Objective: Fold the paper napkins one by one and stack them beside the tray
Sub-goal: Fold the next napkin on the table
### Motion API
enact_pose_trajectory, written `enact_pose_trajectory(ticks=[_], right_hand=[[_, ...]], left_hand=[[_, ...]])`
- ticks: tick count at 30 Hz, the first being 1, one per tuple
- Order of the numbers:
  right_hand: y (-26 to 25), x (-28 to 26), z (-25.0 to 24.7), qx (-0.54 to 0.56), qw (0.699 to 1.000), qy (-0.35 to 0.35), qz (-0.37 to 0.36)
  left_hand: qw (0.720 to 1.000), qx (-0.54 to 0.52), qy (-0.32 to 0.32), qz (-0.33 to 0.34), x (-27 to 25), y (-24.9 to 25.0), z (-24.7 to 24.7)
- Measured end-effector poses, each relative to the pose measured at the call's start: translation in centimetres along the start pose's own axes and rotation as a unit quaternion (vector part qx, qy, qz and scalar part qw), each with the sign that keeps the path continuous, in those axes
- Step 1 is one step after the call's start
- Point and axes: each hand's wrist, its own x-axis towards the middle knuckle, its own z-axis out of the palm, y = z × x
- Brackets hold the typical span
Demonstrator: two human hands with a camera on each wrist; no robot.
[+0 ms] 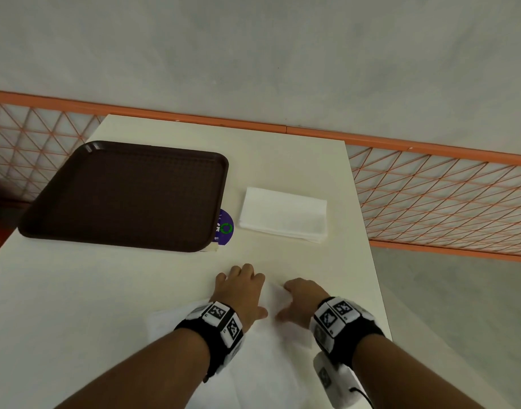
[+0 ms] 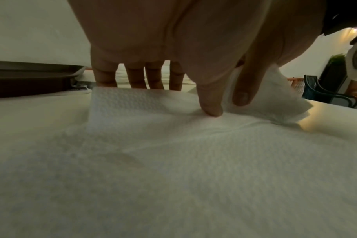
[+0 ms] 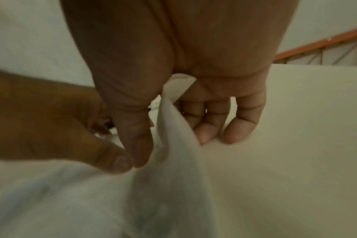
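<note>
Right now the right hand [image 1: 302,296] pinches a raised flap of the napkin [image 1: 271,349] between its thumb [image 3: 139,145] and curled fingers [image 3: 206,128]. Just beside it, the left hand [image 1: 241,293] lies flat on the napkin, its fingers [image 2: 137,77] straight and its thumb tip pressing the paper down. This napkin is spread on the near part of the table [image 1: 76,305], under both hands. Farther away sits a stack [image 1: 284,214] of folded napkins. It lies just right of the brown tray [image 1: 126,196]. Between them a purple sticker [image 1: 225,228] peeks out from under the tray. An orange fence [image 1: 430,196] stands behind the table.
</note>
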Motion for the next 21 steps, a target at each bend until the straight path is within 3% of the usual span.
enact_pose_trajectory(ticks=[7, 9, 12, 16, 19, 21], right_hand=[[1.0, -1.7, -1.9, 0.174, 0.977, 0.054, -0.108], [2.2, -1.8, -2.2, 0.267, 0.953, 0.086, -0.110], [4.4, -1.4, -1.9, 0.422, 0.893, 0.143, -0.061], [5.8, -0.4, -1.5, 0.545, 0.822, 0.166, -0.003], [5.9, 0.1, -1.9, 0.640, 0.757, 0.130, 0.036], [6.0, 0.3, -2.0, 0.652, 0.751, 0.090, 0.055]], left_hand=[[0.997, -0.073, -0.003, -0.015, 0.5, -1.2, -0.6], [0.994, -0.107, -0.015, -0.015, 0.7, -2.4, -0.9], [0.981, -0.190, -0.024, -0.038, 0.9, -4.6, -1.7], [0.931, -0.360, -0.001, -0.068, 1.6, -6.6, -2.4], [0.865, -0.499, -0.012, -0.051, 2.4, -6.7, -2.9], [0.824, -0.564, -0.017, -0.055, 2.9, -6.4, -3.3]])
